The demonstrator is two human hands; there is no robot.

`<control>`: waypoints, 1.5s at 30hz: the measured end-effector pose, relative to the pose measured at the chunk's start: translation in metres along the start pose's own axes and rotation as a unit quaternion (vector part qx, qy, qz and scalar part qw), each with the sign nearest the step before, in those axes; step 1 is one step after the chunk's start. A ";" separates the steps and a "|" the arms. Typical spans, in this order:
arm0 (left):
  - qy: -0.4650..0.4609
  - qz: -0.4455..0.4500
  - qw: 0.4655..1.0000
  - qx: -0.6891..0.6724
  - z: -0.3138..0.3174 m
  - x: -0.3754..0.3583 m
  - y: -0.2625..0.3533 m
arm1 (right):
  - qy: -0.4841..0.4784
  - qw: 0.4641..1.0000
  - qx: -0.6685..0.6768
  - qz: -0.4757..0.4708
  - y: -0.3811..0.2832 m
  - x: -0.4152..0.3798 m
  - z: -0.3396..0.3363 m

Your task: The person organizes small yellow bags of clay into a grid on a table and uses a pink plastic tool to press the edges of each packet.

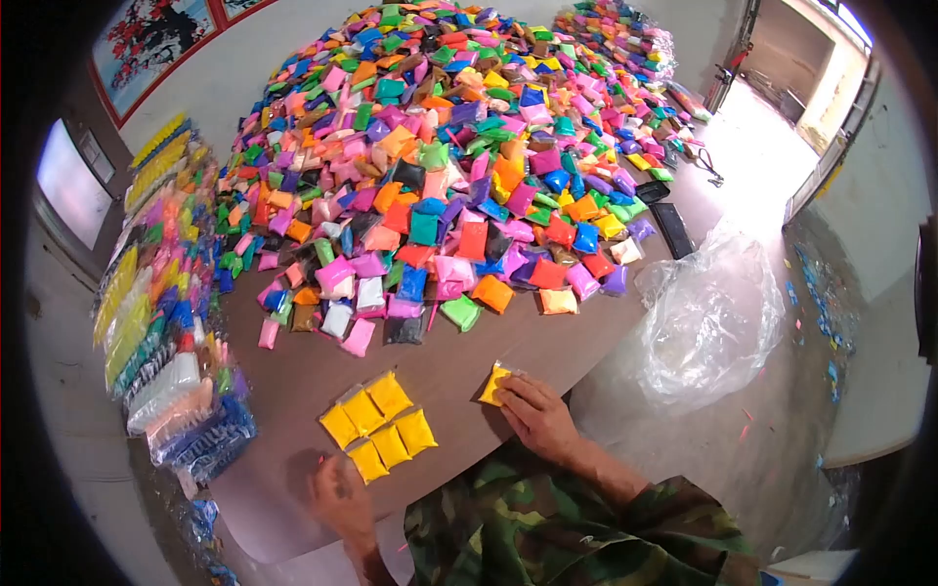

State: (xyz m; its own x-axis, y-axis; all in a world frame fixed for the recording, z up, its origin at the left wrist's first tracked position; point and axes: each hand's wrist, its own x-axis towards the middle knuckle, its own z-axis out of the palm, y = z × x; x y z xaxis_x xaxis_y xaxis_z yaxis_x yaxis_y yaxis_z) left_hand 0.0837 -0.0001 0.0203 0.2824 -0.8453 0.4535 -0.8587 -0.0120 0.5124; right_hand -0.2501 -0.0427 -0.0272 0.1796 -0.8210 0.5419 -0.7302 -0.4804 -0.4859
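My right hand (535,412) has its fingers closed over a small yellow packet (492,384) at the table surface; part of the packet is hidden under the fingers. To the left, several more yellow packets (376,415) lie flat in two touching rows. Just below and left of these rows is my left hand (342,496), near the front edge of the table (283,400). Its fingers are blurred, and no object shows in them.
A huge heap of small multicoloured packets (420,186) covers the back of the table. Bundled packets in clear bags (161,322) stack along the left side. A dark flat case (671,230) and scissors (708,166) lie at right, beside a large clear plastic bag (708,327).
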 end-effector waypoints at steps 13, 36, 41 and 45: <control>-0.426 -0.186 0.796 -0.388 0.136 0.006 0.146 | 0.053 0.987 0.139 0.068 0.009 -0.009 -0.001; -0.348 -0.088 0.860 -0.363 0.117 0.003 0.158 | -0.045 0.726 0.564 0.390 0.006 0.004 -0.026; -0.351 -0.137 0.835 -0.401 0.119 -0.008 0.137 | -0.109 0.747 0.541 0.370 -0.002 0.010 -0.025; -0.279 -0.031 0.891 -0.356 0.117 -0.006 0.131 | -0.137 0.726 0.541 0.402 -0.012 0.021 -0.025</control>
State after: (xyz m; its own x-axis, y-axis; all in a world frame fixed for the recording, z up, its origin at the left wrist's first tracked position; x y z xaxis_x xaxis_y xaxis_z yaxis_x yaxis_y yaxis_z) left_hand -0.0808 -0.0593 -0.0006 -0.1082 -0.9912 0.0769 -0.3040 0.1066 0.9467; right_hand -0.2541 -0.0469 0.0069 0.2146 -0.9295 -0.3000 0.2471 0.3488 -0.9040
